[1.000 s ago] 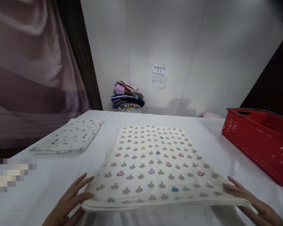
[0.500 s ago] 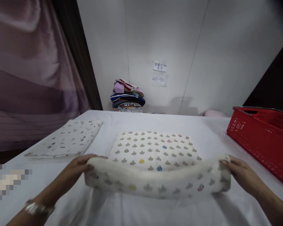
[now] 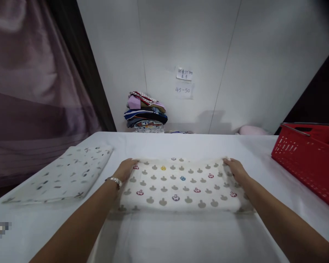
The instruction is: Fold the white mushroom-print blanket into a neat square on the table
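Now folded double, with the near edge of the patterned cloth (image 3: 181, 186), raised half a second ago, brought over onto the far edge. Left hand (image 3: 125, 169) at the far left corner, right hand (image 3: 235, 168) at the far right, fingers curved on the fabric; cannot tell whether pinching or only pressing. Lies midway on the white-covered table (image 3: 181, 237), near a second folded cloth (image 3: 63, 175) to the left. Beyond, white wall with paper notes (image 3: 184, 74), stacked clothes (image 3: 145, 117), mauve curtain (image 3: 30, 91). At right, red basket (image 3: 307, 160), contents hidden.
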A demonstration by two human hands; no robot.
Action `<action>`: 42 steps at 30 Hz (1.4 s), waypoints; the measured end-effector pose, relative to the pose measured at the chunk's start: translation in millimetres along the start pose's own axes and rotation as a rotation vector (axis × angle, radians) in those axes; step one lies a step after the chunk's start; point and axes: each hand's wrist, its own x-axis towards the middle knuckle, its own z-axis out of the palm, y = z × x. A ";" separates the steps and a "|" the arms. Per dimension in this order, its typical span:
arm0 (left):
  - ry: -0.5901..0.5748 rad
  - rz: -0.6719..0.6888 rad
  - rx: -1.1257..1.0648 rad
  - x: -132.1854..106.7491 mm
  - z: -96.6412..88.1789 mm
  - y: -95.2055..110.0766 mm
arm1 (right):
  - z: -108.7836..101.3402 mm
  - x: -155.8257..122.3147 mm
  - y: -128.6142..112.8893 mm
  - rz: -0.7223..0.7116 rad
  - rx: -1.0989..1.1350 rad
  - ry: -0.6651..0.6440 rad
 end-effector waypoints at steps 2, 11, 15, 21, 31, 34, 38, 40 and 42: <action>-0.022 -0.010 0.059 8.5 2.5 -3.7 | 1.3 9.1 1.4 -0.039 -0.037 0.037; -0.075 0.068 0.431 19.0 4.3 -1.0 | 11.2 28.8 5.5 -0.089 -0.515 0.010; -0.053 0.044 0.521 6.8 6.4 6.7 | 7.9 26.4 2.8 -0.071 -0.450 -0.013; -0.154 0.077 0.651 4.1 8.5 27.1 | 2.3 14.6 -6.2 -0.013 -0.216 -0.166; -0.354 0.555 0.575 2.5 72.4 80.1 | 8.3 17.6 2.1 -0.159 -0.420 -0.007; -0.394 0.594 0.546 -0.8 93.4 96.4 | 7.7 10.7 -0.9 -0.223 -0.433 0.021; -0.461 0.531 0.483 1.3 113.1 109.9 | 8.1 5.6 -1.5 -0.216 -0.408 0.034; -0.433 0.514 0.474 3.0 122.6 111.5 | 8.1 6.4 -0.1 -0.215 -0.435 0.048; -0.370 0.492 0.471 3.8 131.7 109.9 | 7.8 8.6 1.3 -0.213 -0.501 0.062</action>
